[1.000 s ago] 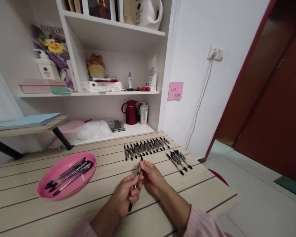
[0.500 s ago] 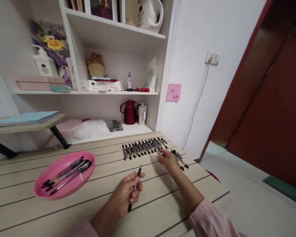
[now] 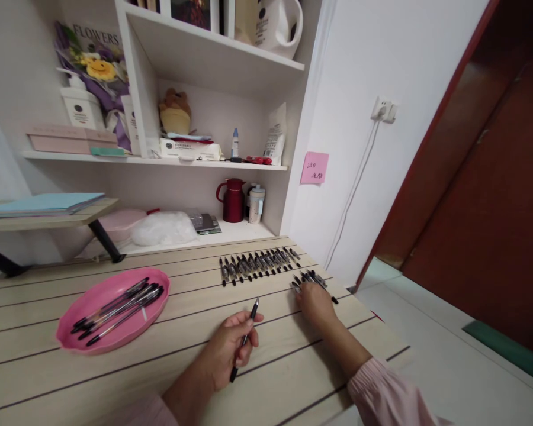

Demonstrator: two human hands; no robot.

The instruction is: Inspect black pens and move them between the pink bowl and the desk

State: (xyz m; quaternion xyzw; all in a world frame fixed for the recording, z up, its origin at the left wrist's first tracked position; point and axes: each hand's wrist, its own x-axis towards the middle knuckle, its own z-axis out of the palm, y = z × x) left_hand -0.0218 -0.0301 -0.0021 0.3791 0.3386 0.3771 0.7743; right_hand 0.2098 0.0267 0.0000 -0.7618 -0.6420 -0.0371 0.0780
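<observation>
My left hand (image 3: 228, 352) is closed on a black pen (image 3: 245, 338), holding it tilted with its tip up over the wooden table (image 3: 182, 361). My right hand (image 3: 314, 303) is stretched forward, palm down. Its fingertips lie on a small group of black pens (image 3: 316, 278) near the table's right edge, and the back of the hand mostly hides the fingers. A row of several short black pen parts (image 3: 257, 263) lies just beyond, to the left of that group. At the left, a pink oval tray (image 3: 98, 294) holds several black pens (image 3: 119, 307).
White shelves (image 3: 160, 163) stand behind the table with a red jug (image 3: 233, 201), a cup, boxes and a plastic bag (image 3: 164, 228). The table's right edge drops to the floor by a dark red door (image 3: 493, 195). A raised wooden stand (image 3: 48, 216) sits at far left.
My right hand left the pen in my left hand, reached to the row of pen parts, then moved right onto the small group of pens. My left hand stayed put with its pen.
</observation>
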